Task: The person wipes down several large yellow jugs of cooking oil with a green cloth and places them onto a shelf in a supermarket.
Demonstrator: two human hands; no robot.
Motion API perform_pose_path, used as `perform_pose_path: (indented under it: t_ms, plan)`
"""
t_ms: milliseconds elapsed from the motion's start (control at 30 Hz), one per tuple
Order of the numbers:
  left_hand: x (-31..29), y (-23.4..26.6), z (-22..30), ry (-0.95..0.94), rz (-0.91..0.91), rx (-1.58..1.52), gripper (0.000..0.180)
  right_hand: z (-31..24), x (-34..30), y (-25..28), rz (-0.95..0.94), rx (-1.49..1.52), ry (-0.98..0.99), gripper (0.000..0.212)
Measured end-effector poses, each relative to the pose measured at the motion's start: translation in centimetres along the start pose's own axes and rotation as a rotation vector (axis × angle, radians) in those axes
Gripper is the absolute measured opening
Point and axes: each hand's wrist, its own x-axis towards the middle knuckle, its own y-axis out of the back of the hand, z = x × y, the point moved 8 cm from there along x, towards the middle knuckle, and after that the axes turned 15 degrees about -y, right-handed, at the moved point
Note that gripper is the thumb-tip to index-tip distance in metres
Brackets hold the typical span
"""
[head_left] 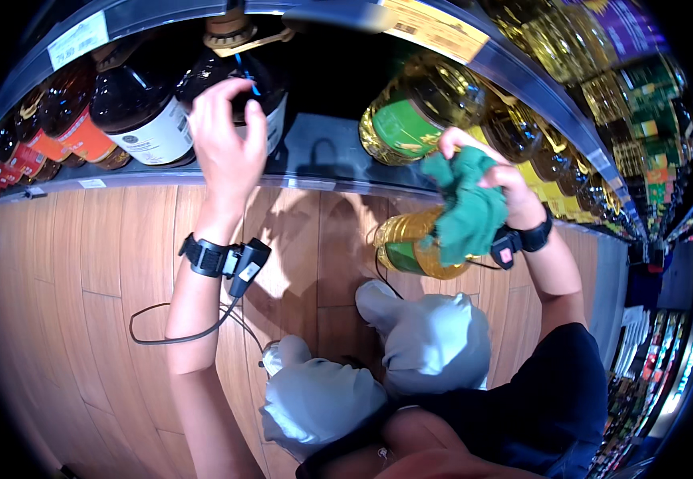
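My right hand (494,164) is closed around a crumpled green cloth (470,203), which hangs down from the fingers. Below and partly behind the cloth, a bottle of golden oil (406,241) with a green label stands on the floor. My left hand (230,132) is raised at the shelf, thumb and fingers apart, with nothing seen in it. It is in front of a large dark bottle (274,80) with a brown cap and a tan carrying handle; whether they touch I cannot tell. Near the right hand, a green-labelled oil jug (398,128) stands on the shelf.
The lower shelf (322,148) has a gap between the dark bottles and the oil jugs. A white-labelled dark bottle (142,120) and orange-labelled bottles (71,120) line its left. The upper shelf edge (346,16) overhangs. A black cable (162,342) loops by my left forearm.
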Motion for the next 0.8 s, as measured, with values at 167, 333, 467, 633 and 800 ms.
perform_pose_path:
  t_ms: [167, 333, 467, 633, 800]
  plan:
    - [-1.3, -6.9, 6.4, -0.090, -0.339, -0.291, 0.014, 1.3, -9.1, 2.8, 0.215, 0.092, -0.089, 0.072]
    - [-6.5, -16.5, 11.7, 0.089, -0.818, -0.717, 0.019, 7.6, -16.9, 9.4, 0.454, -0.063, -0.223, 0.049]
    - [-13.9, -25.0, 12.2, 0.286, -1.010, -0.847, 0.022, 13.9, -18.5, 11.8, 0.639, 0.154, -0.297, 0.037]
    - [-23.1, -28.0, 13.1, 0.752, -1.071, -0.950, 0.035, 16.1, -15.5, 10.4, 0.497, 0.118, -0.417, 0.052]
    - [-14.2, -22.7, 21.3, 0.995, -0.900, -1.560, 0.038, 18.1, -14.9, 12.0, 0.386, 0.052, -0.443, 0.064]
